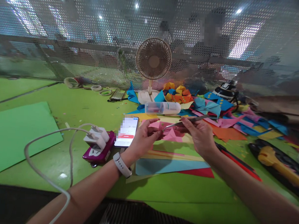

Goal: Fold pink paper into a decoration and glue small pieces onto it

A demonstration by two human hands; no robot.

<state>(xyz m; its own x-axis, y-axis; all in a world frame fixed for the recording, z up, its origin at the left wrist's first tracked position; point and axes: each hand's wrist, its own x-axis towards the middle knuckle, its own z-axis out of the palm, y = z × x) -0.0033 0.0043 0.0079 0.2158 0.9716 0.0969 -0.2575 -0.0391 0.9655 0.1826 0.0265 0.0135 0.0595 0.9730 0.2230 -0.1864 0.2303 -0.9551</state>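
My right hand (201, 136) grips metal tweezers (197, 119), their tip pointing left at a piece of folded pink paper (172, 134). Thumb and fingers of my left hand (143, 138) are closed on the left part of that pink paper, close to the tweezer tip. A white watch band (122, 165) circles my left wrist. Beneath my hands lie sheets of yellow paper and a light blue strip (159, 166), with a red strip (198, 172) partly under it. Just left of my left hand is a phone (126, 130) with its screen lit.
A purple socket block (99, 152) holds white chargers (98, 136) with cables looping left. Behind lie a clear bottle (163, 108), a small fan (153, 60) and heaped folded paper (178, 91). Green card (23, 130) covers the left; a black tray (277, 165) sits right.
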